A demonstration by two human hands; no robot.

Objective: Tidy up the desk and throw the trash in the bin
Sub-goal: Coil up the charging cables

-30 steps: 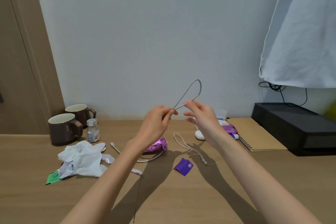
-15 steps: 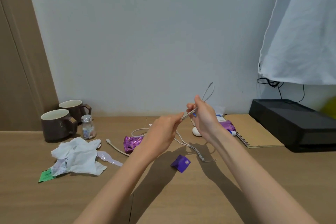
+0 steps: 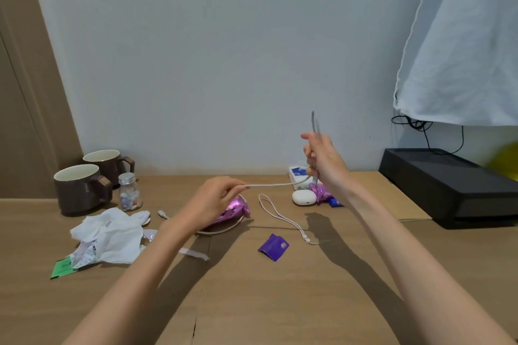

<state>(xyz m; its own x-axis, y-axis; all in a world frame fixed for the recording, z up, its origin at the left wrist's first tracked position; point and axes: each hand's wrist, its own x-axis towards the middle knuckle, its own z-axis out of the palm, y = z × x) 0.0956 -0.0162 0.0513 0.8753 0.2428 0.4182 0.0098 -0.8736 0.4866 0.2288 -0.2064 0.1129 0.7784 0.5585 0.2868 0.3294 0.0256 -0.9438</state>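
A white charging cable [image 3: 276,184] stretches taut between my hands above the desk. My right hand [image 3: 322,159] grips a folded loop of it, whose end sticks up above my fist. My left hand [image 3: 215,199] pinches the cable further along, and the rest trails under my wrist to a plug [image 3: 163,214] on the desk. Trash lies around: crumpled white tissue and wrappers [image 3: 109,235], a green slip [image 3: 62,269], a shiny purple wrapper [image 3: 235,209], a small purple packet [image 3: 274,246].
Two brown mugs [image 3: 80,187] and a small glass jar [image 3: 129,195] stand at the back left. A white lanyard cord [image 3: 283,218], a white earbud case [image 3: 304,197], another purple wrapper [image 3: 322,193], a notebook [image 3: 392,199] and a black box [image 3: 448,185] lie to the right.
The hands have moved apart, pulling the cable straight. My right hand has risen and turned the folded loop upright; my left hand has dropped to the left.
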